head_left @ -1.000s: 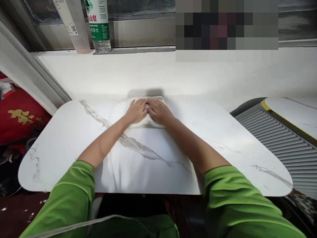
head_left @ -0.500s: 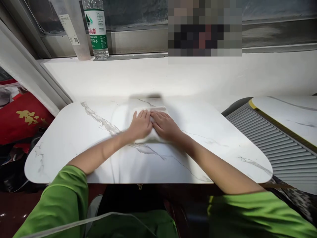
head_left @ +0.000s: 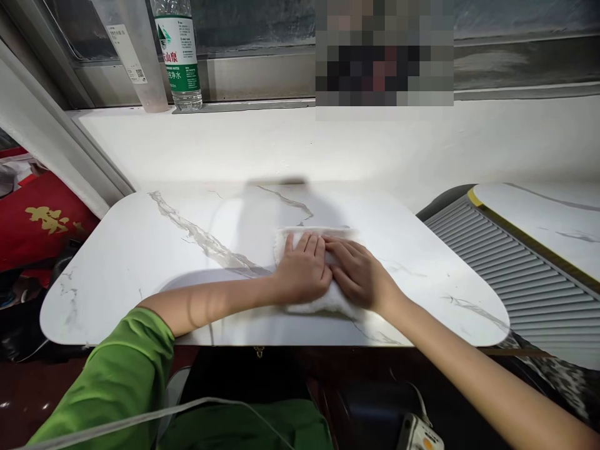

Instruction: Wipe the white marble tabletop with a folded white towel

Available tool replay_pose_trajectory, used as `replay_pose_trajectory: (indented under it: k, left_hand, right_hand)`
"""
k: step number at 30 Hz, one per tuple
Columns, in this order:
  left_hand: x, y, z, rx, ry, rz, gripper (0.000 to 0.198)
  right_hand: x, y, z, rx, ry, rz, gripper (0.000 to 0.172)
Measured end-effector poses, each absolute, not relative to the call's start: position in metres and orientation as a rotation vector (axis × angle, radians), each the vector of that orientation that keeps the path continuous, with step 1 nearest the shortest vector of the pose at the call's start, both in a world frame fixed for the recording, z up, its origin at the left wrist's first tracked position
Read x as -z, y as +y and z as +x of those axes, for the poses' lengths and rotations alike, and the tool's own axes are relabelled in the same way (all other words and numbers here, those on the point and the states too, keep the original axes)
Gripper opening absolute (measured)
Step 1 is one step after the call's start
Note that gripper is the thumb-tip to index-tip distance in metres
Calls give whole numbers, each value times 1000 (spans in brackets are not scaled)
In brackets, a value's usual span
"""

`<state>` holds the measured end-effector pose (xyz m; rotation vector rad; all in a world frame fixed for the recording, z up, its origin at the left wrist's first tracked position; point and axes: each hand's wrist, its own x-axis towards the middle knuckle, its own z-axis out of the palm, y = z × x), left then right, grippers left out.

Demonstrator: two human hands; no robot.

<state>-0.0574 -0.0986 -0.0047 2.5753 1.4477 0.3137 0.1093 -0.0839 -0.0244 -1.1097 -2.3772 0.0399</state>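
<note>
A folded white cloth (head_left: 323, 303) lies on the white marble-patterned table (head_left: 140, 250), right of its middle. My left hand (head_left: 304, 269) presses down on the cloth, its fingers pointing towards the wall and its thumb tucked in. Beside it my right hand (head_left: 359, 272) is bent over the same cloth, fingers angled to the left. The two hands touch at the thumbs and fingertips. Both are closed on the cloth, and the part under the palms is hidden.
A water bottle (head_left: 178, 62) and a tall translucent container (head_left: 135, 69) stand on the window ledge. To the right is a ribbed grey panel (head_left: 510, 256) beside another marble-patterned top (head_left: 539, 212). A red bag (head_left: 42, 219) lies at left, and a white device with a cable (head_left: 419, 434) is below.
Both hands have slid the cloth to the right and nearer to me across the table. My right forearm has swung right, and the white device below has come into view.
</note>
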Motion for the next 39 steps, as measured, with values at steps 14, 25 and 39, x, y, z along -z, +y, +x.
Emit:
replay_pose_trajectory:
  k: [14, 25, 39]
  left_hand:
    - [1, 28, -69, -233, 1592, 2506, 56]
    - [-6, -67, -36, -159, 1479, 2562, 59]
    - [-4, -106, 31, -227, 1325, 2653, 56]
  right_hand:
    - [24, 36, 82, 24, -2317, -1320, 42]
    - [32, -56, 133, 2, -2315, -1250, 47]
    - [30, -114, 191, 20, -2120, -1743, 55]
